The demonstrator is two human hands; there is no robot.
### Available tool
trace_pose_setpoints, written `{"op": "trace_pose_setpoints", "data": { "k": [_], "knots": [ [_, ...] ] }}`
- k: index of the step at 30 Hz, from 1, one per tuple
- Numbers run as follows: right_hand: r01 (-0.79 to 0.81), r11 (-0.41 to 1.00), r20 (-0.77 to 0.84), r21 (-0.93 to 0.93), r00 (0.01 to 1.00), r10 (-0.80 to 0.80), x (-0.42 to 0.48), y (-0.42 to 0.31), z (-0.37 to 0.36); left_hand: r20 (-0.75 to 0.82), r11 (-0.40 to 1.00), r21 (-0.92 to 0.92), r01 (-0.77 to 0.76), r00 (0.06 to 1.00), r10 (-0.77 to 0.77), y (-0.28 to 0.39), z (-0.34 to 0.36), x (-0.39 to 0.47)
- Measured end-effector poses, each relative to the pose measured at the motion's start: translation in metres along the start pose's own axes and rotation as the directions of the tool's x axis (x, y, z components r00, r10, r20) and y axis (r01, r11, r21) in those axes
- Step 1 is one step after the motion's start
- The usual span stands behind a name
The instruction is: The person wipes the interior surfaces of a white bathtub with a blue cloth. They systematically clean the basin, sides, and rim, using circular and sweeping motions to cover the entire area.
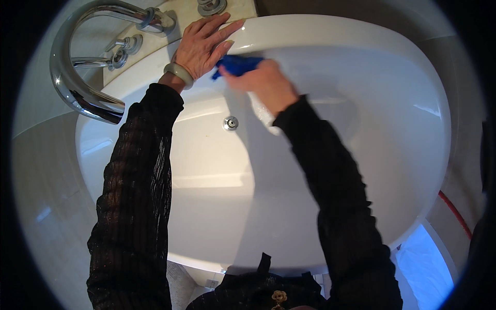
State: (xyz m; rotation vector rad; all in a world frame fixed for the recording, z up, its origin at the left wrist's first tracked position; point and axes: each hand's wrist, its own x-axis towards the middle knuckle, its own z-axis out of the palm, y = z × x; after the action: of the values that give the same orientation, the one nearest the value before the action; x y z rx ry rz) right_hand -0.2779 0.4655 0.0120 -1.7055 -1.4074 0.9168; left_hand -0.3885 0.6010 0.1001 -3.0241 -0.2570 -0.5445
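Observation:
Before me is a large white bathtub (286,217) with a glossy rim. My left hand (201,46) rests flat on the far rim, fingers pointing up and right, a pale bangle (179,73) around its wrist. Nothing shows in its grasp. My right hand (267,83), slightly blurred, grips a crumpled blue cloth (240,65) against the inner wall just below the far rim. White foam (263,112) lies partly behind my right wrist. A round chrome drain fitting (230,123) sits in the tub below both hands.
A curved chrome spout (64,73) arches at the left, its mouth beside my left sleeve. Chrome handles (131,43) and a round chrome fitting (211,6) stand on the pale ledge (182,7). A red hose or cord (455,213) runs at the right, near a bluish-white sheet (422,255).

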Motion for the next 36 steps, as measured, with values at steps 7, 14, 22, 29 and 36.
{"op": "trace_pose_setpoints", "data": {
  "k": [7,14,22,29,36],
  "knots": [
    [0.117,0.600,0.124,-0.792,0.992,-0.029,-0.069,0.112,-0.172,0.040,0.996,0.088,0.008,0.999,-0.012,0.015,0.012,0.001],
    [0.006,0.952,-0.164,-0.307,0.985,-0.059,-0.042,0.048,-0.072,0.034,0.994,0.111,0.001,0.999,-0.005,0.008,0.015,-0.003],
    [-0.289,0.955,0.081,-0.067,0.952,0.294,-0.003,0.080,-0.019,0.032,0.994,0.105,-0.036,0.999,0.033,0.007,0.004,-0.001],
    [-0.262,0.560,-0.090,-0.786,0.945,0.315,-0.098,0.221,-0.180,0.027,0.994,0.099,-0.039,0.999,0.037,0.000,0.006,-0.009],
    [-0.273,0.868,-0.218,-0.415,0.956,0.196,-0.051,0.135,-0.052,0.066,0.998,0.056,0.004,0.998,-0.008,0.003,0.003,-0.007]
  ]
}}
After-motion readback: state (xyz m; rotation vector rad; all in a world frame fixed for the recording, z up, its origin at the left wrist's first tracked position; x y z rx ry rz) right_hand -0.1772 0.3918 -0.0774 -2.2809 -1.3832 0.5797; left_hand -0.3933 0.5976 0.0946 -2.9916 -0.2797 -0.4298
